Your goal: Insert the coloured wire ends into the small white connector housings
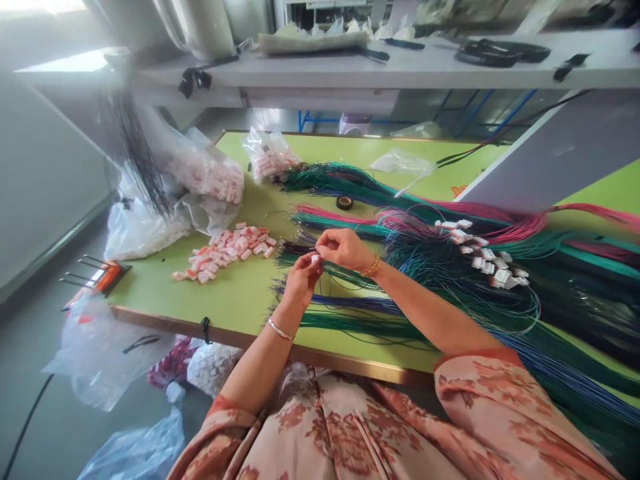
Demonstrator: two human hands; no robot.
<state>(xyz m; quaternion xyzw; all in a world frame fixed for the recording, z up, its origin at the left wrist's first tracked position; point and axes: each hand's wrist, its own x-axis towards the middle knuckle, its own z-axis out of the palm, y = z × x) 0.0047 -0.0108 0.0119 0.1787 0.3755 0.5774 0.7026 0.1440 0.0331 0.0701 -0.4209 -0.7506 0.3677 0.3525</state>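
Observation:
My left hand [302,280] is closed in a pinch on a small white connector [315,258], held above the green table [230,293]. My right hand [344,248] is closed too, its fingertips pinched at the same connector, with thin wires running from it. Under both hands lie bundles of green, blue and black wires [360,307]. A loose heap of small white and orange connectors [225,253] lies on the table to the left of my hands.
Wires with white connectors fitted [485,257] lie at the right among pink and green bundles. Plastic bags of connectors [210,175] sit at the back left. A roll of black tape [344,202] lies mid-table. Bags [100,347] lie on the floor at the left.

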